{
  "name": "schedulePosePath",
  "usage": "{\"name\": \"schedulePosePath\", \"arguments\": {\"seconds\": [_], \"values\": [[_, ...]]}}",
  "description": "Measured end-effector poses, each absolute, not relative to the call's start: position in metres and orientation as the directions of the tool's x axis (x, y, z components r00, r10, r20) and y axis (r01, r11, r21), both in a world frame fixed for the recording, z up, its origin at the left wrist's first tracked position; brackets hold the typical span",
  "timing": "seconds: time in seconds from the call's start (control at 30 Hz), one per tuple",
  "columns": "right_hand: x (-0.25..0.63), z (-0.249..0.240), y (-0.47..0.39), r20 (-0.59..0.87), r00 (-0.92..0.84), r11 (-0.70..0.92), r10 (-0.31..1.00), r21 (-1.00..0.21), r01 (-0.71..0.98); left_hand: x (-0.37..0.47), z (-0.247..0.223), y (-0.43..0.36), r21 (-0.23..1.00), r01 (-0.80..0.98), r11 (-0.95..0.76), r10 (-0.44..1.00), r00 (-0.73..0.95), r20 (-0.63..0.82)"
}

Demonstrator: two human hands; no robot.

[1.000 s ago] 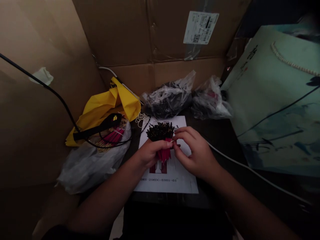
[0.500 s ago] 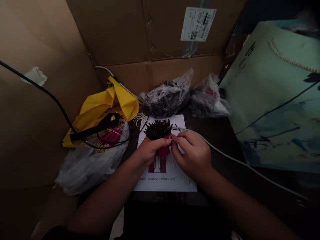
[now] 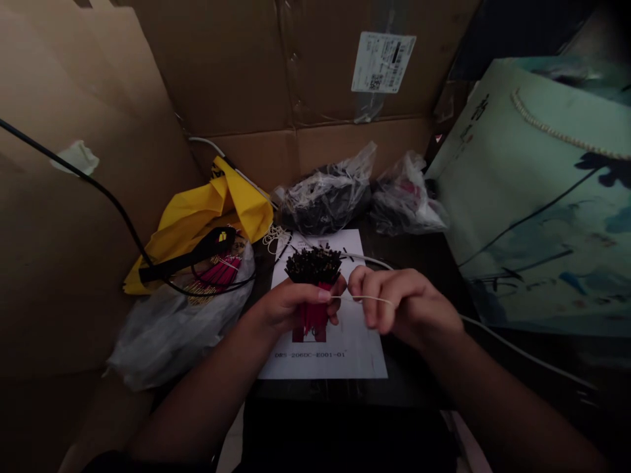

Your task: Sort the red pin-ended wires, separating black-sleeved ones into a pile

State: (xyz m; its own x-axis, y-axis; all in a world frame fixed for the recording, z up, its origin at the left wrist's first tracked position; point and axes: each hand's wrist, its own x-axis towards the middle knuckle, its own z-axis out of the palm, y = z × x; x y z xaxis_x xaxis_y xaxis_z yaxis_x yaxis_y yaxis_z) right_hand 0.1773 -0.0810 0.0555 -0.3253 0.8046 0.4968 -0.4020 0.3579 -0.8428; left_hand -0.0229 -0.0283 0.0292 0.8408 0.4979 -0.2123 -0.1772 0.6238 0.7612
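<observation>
My left hand [image 3: 288,303] is closed round an upright bundle of thin dark-red pieces with black tips [image 3: 313,264], which look like sleeved wires. Its thumb presses on the front of the bundle. From that thumb a thin pale band [image 3: 362,297] runs taut to the right. My right hand [image 3: 411,305] has its fingers curled with the band's other end in them, a short way from the bundle. Beneath both hands lies a white printed sheet [image 3: 340,364] with a red picture partly hidden by the bundle.
Loose pale bands [image 3: 277,238] lie behind the sheet. To the left are a clear plastic bag [image 3: 162,341] with more red bundles and a yellow bag [image 3: 192,205]. Two plastic-wrapped packages [image 3: 328,197] stand at the back; a pale-green paper bag [image 3: 517,197] is right. A grey cable [image 3: 517,351] crosses the table.
My right hand has moved right and slightly down, away from the bundle, drawing the pale band out long. The bundle has shifted slightly lower in view.
</observation>
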Motion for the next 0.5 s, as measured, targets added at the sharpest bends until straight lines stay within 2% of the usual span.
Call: {"name": "schedulePosePath", "arguments": {"seconds": [0.13,0.2,0.3,0.37,0.43,0.5], "values": [[0.160,0.062,-0.091,0.636,-0.227,0.630,0.737,-0.769,-0.109,-0.026,0.022,-0.029,0.709,-0.093,0.699,0.367,0.897,-0.245],[0.153,0.064,-0.092,0.728,-0.208,0.752,0.654,-0.655,0.073,-0.025,0.021,-0.031,0.709,-0.052,0.704,0.343,0.898,-0.275],[0.150,0.064,-0.089,0.809,-0.287,0.855,0.513,-0.454,0.250,-0.023,0.025,-0.034,0.728,-0.033,0.684,0.351,0.890,-0.290],[0.149,0.066,-0.088,0.819,-0.307,0.866,0.485,-0.403,0.296,-0.021,0.029,-0.037,0.737,-0.045,0.674,0.381,0.877,-0.294],[0.146,0.071,-0.089,0.830,-0.270,0.862,0.487,-0.409,0.298,-0.019,0.035,-0.040,0.744,-0.069,0.665,0.431,0.849,-0.306],[0.141,0.079,-0.091,0.831,-0.263,0.868,0.490,-0.440,0.230,-0.018,0.039,-0.043,0.759,-0.100,0.643,0.505,0.800,-0.323]]}}
